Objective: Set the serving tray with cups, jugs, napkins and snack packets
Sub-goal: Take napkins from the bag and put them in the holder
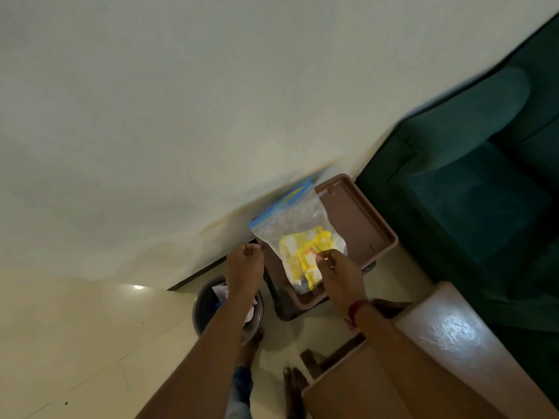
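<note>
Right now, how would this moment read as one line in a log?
right hand: gripping clear zip bag of yellow packets | left hand: closed fist, apparently empty | bag: over brown tray

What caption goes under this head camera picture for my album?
Right hand holds a clear zip bag of yellow packets over the brown tray; closed left hand alongside.

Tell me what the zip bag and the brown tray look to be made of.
Zip bag: thin clear plastic film, glossy and crinkled, yellow packets showing through, with a blue printed strip at its top. Tray: probably moulded plastic, matte brown, with a smooth raised rim and rounded corners.
</note>
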